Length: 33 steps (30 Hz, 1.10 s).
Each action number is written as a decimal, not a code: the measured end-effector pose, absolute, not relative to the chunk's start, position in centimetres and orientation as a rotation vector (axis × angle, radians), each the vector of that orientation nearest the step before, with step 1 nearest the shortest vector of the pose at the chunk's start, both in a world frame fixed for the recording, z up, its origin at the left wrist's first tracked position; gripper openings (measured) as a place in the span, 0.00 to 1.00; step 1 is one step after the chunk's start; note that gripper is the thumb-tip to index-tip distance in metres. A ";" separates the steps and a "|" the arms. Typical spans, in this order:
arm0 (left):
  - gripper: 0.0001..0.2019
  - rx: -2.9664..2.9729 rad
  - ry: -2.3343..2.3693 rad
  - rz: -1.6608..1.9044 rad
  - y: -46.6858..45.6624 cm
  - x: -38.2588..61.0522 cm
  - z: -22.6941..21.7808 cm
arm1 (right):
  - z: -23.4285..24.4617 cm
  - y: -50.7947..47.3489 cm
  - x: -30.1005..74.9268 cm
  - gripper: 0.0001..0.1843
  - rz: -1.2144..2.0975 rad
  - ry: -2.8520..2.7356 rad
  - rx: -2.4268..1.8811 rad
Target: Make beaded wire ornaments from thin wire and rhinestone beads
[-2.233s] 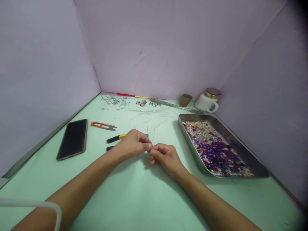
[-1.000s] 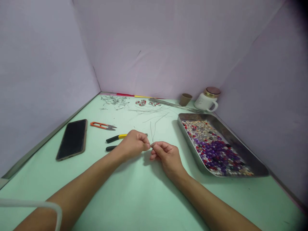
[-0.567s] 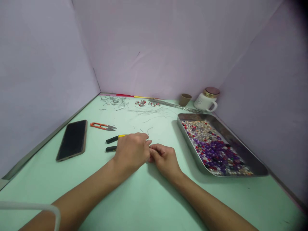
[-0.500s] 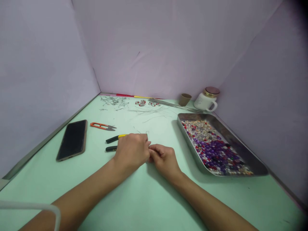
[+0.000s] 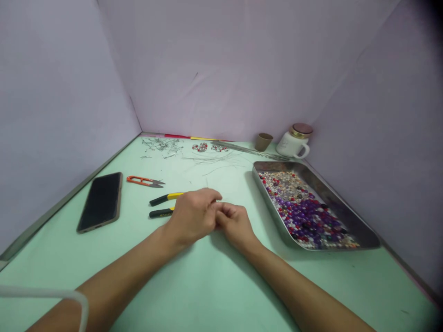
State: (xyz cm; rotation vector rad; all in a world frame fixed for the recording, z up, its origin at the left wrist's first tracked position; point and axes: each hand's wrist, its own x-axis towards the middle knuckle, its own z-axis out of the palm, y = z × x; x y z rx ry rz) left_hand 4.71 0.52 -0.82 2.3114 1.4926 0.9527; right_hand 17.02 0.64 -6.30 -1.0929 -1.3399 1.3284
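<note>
My left hand [image 5: 194,213] and my right hand [image 5: 233,223] meet at the middle of the green table [image 5: 194,286], fingers curled and pressed together tip to tip. Earlier they pinched a thin wire; now it is hidden between the fingers. My left hand covers the head of the yellow-and-black pliers [image 5: 162,205] lying just to its left. A steel tray [image 5: 349,216] of purple, red and pale beads lies to the right of my right hand.
A black phone [image 5: 100,200] and orange thread snips [image 5: 143,181] lie at left. Loose wires [image 5: 162,145], small bead clusters [image 5: 209,147], a brown cup [image 5: 263,141] and a lidded white mug [image 5: 294,143] stand along the back. Lilac walls enclose three sides.
The wire ends that stood up between my fingertips have been bent down and disappeared into my hands. My left hand rolled over the right hand's fingertips, and both hands shifted slightly away from me.
</note>
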 end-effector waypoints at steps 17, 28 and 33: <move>0.07 1.737 1.541 0.669 1.6 3.8 -0.3 | -6.1 1.1 17.3 0.10 1.563 -1.029 -1.053; 0.06 1.530 1.428 0.712 1.9 3.9 -0.8 | -5.7 1.0 17.2 0.12 1.607 -0.927 -1.093; 0.06 1.528 1.416 0.724 2.0 3.9 -0.8 | -5.8 1.1 17.4 0.12 1.590 -0.973 -1.067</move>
